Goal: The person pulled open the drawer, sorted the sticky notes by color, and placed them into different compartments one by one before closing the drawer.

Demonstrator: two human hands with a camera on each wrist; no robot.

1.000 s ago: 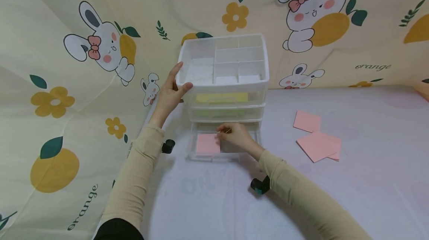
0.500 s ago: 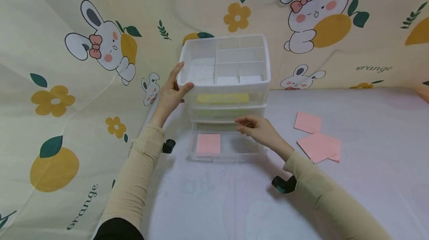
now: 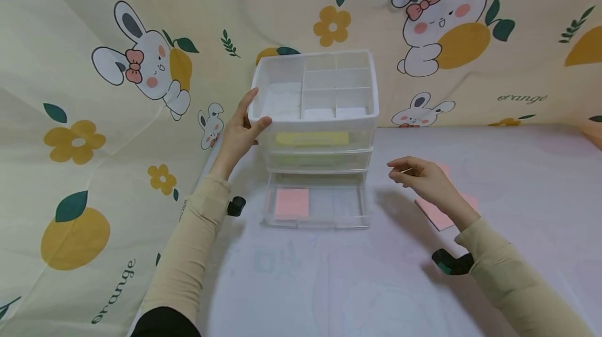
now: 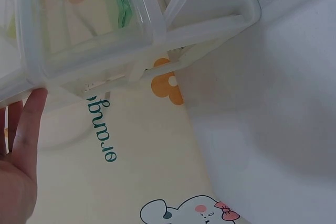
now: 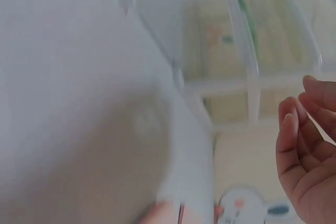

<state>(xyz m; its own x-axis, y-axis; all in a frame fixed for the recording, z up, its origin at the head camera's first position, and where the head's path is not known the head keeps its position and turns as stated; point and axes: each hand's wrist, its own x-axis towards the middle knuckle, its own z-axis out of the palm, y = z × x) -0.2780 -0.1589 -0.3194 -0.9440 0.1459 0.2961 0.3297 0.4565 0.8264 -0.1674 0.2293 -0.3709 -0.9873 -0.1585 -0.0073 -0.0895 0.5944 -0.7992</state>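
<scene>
A white plastic drawer organizer (image 3: 315, 121) stands at the back of the table, its top divided into compartments. My left hand (image 3: 239, 136) grips its left side, thumb over the front corner of the top rim; the left wrist view shows fingers (image 4: 29, 124) against its edge. The clear bottom drawer (image 3: 350, 222) is pulled out, with a pink sticky-note pad (image 3: 292, 203) in its left part. My right hand (image 3: 418, 177) is in the air right of the drawer, fingers loosely curled with nothing between them. It partly covers pink square note pads (image 3: 435, 213) on the table.
Yellow (image 3: 312, 138) and green contents show through the upper drawers, which are pushed in. A patterned cloth (image 3: 291, 8) with rabbits and oranges hangs behind and to the left of the table (image 3: 301, 285).
My right hand has left the bottom drawer and moved right, toward the loose pink pads. The pink pad stays in the drawer. My left hand keeps its grip on the organizer.
</scene>
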